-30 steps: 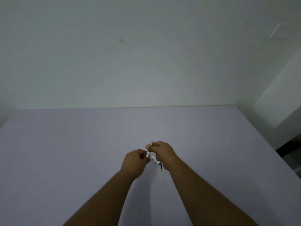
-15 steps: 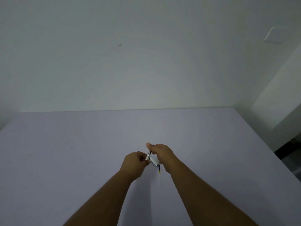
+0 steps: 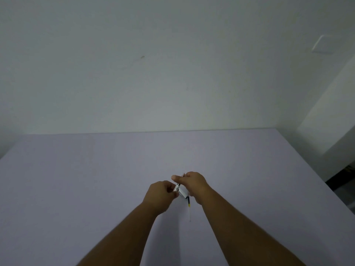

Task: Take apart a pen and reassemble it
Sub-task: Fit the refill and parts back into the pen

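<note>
Both hands meet over the lilac table (image 3: 96, 179), holding pen parts between them. My right hand (image 3: 194, 184) pinches a thin dark pen piece near its thumb, and a white barrel section (image 3: 182, 192) shows just below that thumb. My left hand (image 3: 160, 194) grips a small silvery end piece (image 3: 176, 188) at the fingertips. A thin refill (image 3: 189, 207), dark at the top, then yellow, then clear, hangs down below the right hand. How the pieces join is hidden by the fingers.
A plain white wall (image 3: 172, 73) rises behind the table's far edge. The table's right edge (image 3: 315, 173) slopes down to a dark floor gap (image 3: 343, 175). A white wall plate (image 3: 322, 44) sits high on the right.
The hands have stayed together at the same spot. The right hand has tipped slightly, so less of the pen tip pokes above it.
</note>
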{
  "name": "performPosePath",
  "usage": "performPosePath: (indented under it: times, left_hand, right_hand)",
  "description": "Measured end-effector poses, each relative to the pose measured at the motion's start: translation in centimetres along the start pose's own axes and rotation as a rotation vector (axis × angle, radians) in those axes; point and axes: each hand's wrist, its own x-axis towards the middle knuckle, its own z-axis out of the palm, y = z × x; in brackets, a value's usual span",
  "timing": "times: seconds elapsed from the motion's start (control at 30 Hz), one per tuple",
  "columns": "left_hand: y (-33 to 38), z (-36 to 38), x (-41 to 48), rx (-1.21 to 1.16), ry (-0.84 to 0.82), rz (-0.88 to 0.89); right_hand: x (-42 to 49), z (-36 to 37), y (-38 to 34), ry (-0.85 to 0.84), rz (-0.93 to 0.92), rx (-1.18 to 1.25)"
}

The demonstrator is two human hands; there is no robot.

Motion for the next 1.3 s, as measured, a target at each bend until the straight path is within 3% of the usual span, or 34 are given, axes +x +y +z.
performPosePath:
  times: [0.07, 0.2, 0.37, 0.5, 0.67, 0.83, 0.97, 1.13, 1.3]
  left_hand:
    - [-0.05, 0.06, -0.02, -0.01, 0.0, 0.008]
    - [0.02, -0.38, 0.09, -0.036, 0.02, -0.004]
    - [0.02, -0.05, -0.04, -0.035, -0.002, -0.011]
    - [0.13, -0.33, 0.06, -0.042, 0.024, -0.004]
    - [-0.11, -0.06, -0.22, 0.009, 0.02, 0.004]
    - [0.1, -0.35, -0.38, -0.014, 0.033, 0.01]
    - [0.0, -0.12, -0.58, 0.017, 0.046, 0.016]
    - [0.27, -0.3, -0.51, 0.024, 0.059, 0.022]
    - [0.33, -0.06, -0.52, 0.031, 0.054, 0.025]
  right_hand:
    - [-0.04, 0.04, -0.2, 0.016, 0.026, -0.013]
    - [-0.3, -0.45, -0.27, -0.05, -0.003, 0.237]
    - [-0.34, -0.57, -0.35, 0.018, 0.028, 0.018]
    - [-0.43, -0.55, -0.23, -0.078, -0.015, 0.249]
    - [-0.38, -0.39, -0.27, -0.009, 0.037, 0.009]
    - [-0.75, -0.21, 0.02, -0.08, -0.028, 0.244]
    - [-0.68, -0.13, -0.18, 0.002, 0.0, 0.025]
    - [-0.93, -0.2, 0.03, -0.048, -0.047, 0.213]
    - [-0.89, -0.31, -0.13, 0.013, -0.006, 0.009]
